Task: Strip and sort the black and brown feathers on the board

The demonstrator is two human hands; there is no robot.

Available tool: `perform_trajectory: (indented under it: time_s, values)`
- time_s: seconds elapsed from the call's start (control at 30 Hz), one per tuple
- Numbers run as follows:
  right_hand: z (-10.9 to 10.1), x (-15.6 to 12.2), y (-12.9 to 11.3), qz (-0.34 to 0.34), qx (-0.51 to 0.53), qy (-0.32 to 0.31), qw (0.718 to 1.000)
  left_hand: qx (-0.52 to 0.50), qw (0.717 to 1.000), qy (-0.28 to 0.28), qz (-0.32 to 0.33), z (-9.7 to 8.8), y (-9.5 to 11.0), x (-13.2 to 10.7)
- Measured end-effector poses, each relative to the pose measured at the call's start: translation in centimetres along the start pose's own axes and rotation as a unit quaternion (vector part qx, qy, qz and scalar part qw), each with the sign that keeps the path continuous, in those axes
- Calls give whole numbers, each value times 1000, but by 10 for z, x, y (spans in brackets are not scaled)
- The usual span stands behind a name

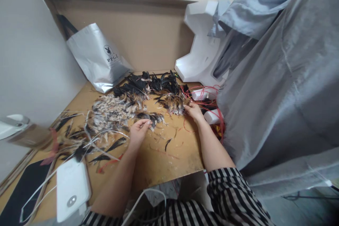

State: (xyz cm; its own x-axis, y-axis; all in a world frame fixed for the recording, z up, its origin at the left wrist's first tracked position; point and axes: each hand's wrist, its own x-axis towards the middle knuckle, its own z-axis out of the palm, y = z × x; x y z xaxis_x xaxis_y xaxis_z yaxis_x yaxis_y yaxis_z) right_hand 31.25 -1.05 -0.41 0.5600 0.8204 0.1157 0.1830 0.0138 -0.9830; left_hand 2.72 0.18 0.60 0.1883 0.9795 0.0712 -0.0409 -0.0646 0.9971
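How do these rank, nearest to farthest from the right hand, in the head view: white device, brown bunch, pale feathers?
1. Brown bunch: at the fingertips of the right hand.
2. Pale feathers: further left.
3. White device: farthest left, toward the wearer.

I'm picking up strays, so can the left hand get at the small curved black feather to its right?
Probably yes: the small curved black feather lies near the left hand, with mostly bare tabletop between and nothing tall blocking the way.

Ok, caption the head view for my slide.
Left hand and right hand among feather bunches on a brown tabletop.
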Motion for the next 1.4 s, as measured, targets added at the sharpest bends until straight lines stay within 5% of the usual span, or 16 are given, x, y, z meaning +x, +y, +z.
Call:
perform_trajectory:
  time_s: [0.2,0.53,0.8,1.03,1.23,1.4]
  values:
    - [1,0,7,-82,-290,75,951,-9,1000,5,-12,0,-5,2]
    - [-2,-18,-19,-214,-173,197,941,-8,999,35,-5,-4,-11,8]
    - [10,-24,-13,-239,-239,82,938,-34,994,99,20,-17,-18,18]
    - [28,-50,-47,-302,-285,45,908,-42,992,118,24,-19,-17,19]
    - [62,-63,-67,-139,-463,-188,855,-43,994,98,36,-14,-11,15]
    - [87,-62,-62,-67,-533,-200,819,-43,997,56,31,-11,-14,14]
